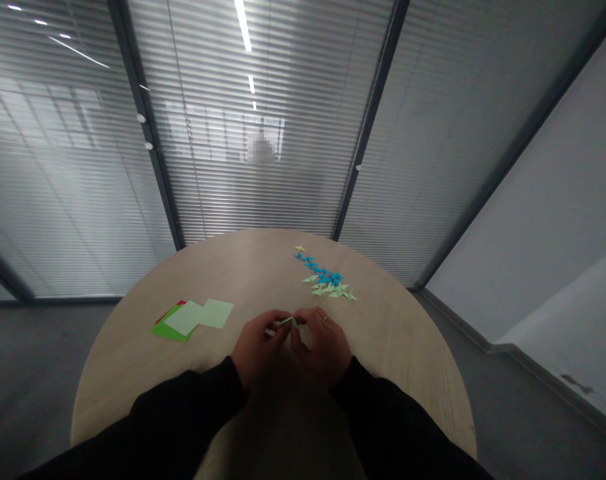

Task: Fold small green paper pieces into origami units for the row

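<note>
A person's left hand (pixel 257 347) and right hand (pixel 327 343) meet at the near side of a round wooden table (pixel 247 260), fingertips of both pinched on a small pale-green paper piece (pixel 287 321), its exact folds too small to make out. To the left lie two pale-green sheets (pixel 217 313), overlapping bright green (pixel 169 333) and red paper (pixel 170 311); beyond the right hand sit blue (pixel 331 279), pale-green (pixel 335 291) and yellow paper shapes (pixel 299 248).

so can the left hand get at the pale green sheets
Probably yes: the left hand is near the pale green sheets with nothing visible between, but it's holding a small paper piece.
</note>
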Tool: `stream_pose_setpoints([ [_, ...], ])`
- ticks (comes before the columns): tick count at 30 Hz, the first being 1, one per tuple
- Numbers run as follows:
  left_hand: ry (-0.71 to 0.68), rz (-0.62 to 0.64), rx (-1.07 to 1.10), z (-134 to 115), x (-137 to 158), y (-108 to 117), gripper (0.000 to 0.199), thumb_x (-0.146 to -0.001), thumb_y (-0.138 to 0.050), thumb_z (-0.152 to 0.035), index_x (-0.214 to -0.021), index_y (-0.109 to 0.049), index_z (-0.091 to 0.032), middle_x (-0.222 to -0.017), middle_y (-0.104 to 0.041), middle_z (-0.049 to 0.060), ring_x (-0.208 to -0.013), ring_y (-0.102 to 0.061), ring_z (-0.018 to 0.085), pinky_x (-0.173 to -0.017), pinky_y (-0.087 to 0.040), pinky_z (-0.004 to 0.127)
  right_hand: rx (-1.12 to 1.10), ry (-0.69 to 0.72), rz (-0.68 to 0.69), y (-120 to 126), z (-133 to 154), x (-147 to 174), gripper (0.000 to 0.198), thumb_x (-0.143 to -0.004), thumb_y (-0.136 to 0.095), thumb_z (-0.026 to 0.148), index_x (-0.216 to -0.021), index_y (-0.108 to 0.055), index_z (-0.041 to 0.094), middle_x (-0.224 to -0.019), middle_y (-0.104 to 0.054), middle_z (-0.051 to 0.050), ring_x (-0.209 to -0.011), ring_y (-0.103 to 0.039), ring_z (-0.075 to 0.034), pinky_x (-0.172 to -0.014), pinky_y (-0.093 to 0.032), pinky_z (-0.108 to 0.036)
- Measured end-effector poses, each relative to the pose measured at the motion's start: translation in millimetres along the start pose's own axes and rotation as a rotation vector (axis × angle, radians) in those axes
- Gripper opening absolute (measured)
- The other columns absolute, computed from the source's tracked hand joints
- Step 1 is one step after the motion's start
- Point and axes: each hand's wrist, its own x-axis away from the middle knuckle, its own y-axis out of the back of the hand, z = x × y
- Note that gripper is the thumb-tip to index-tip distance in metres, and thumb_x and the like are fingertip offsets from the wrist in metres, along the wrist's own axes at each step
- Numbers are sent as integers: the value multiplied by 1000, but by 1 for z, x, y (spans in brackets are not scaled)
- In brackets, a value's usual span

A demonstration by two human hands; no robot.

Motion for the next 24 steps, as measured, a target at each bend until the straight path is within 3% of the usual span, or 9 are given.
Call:
stream_pose_setpoints([
  [4,23,-46,-15,1,0,0,22,-84,-60,-34,-93,-73,-18,-89,-71,9,-78,-64,21,-70,-50,31,-171,-202,-49,-3,0,3,23,-80,-60,26,-101,-54,19,-87,-66,-7,-77,-63,-20,-72,-50,-33],
  [8,125,26,233,1,0,-3,26,-82,-62,-38,-94,-67,-15,-81,-68,6,-65,-61,17,-61,-52,30,-356,-339,-14,-2,0,0,22,-86,-57,33,-103,-56,19,-89,-68,-7,-76,-64,-19,-70,-51,-31],
  [11,149,27,373,0,0,-3,26,-79,-65,-38,-89,-65,-14,-81,-65,4,-70,-61,16,-64,-54,29,-431,-451,22,-3,-5,-1,21,-88,-55,37,-97,-62,19,-89,-68,-6,-74,-63,-17,-65,-50,-28],
  [19,169,93,339,3,-1,-2,32,-81,-61,-45,-80,-63,-13,-72,-61,2,-64,-59,14,-62,-52,29,-544,-526,90,-4,-11,0,23,-83,-60,39,-77,-63,17,-66,-62,0,-54,-53,-11,-50,-41,-22],
  [24,158,139,264,6,0,-2,37,-84,-59,-49,-78,-62,-13,-66,-58,1,-62,-57,14,-61,-51,29,-495,-456,104,-1,-8,-1,23,-81,-61,35,-66,-58,18,-58,-55,2,-53,-49,-11,-49,-38,-21],
])
